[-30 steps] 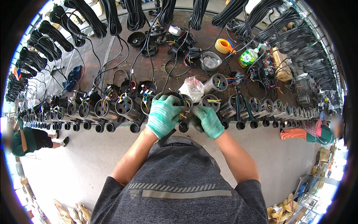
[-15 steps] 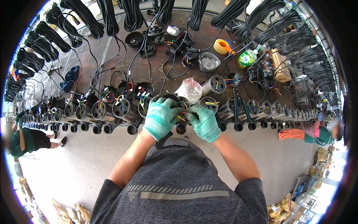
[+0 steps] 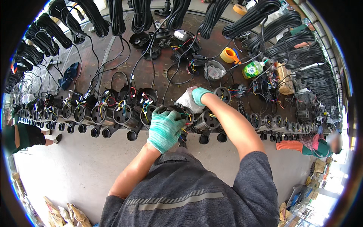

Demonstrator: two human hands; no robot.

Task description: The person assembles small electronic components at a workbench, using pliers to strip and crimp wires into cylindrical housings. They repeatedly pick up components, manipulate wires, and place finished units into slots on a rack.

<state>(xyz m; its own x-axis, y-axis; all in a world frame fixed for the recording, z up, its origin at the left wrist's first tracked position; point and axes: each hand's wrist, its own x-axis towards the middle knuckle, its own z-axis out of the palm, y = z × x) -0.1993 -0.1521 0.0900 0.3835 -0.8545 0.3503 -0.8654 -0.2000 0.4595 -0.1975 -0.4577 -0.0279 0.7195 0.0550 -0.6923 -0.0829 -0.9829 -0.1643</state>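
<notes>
My left hand (image 3: 166, 130), in a pale green knit glove, is closed around a black round cap (image 3: 163, 109) with a black cable. Coloured wires (image 3: 184, 129) stick out beside its fingertips, above the row of metal cylinders. My right hand (image 3: 200, 96), gloved the same way, is at a clear plastic bag (image 3: 185, 101) of small pale parts; its fingertips are hidden there. Close to my right wrist stands an open metal cylinder (image 3: 222, 94). Another cylinder (image 3: 206, 121) with yellow wires lies under my right forearm.
Coiled black cables (image 3: 141, 17) hang along the far side. On the table are a grey tub (image 3: 214, 70), a yellow tape roll (image 3: 228, 55), a green bottle (image 3: 252, 70) and a wooden block (image 3: 284, 78). People (image 3: 317, 145) stand at both sides.
My right hand has left the wires by my left hand and reached forward to the plastic bag. The left hand keeps its hold. My right forearm now covers most of the green-handled pliers.
</notes>
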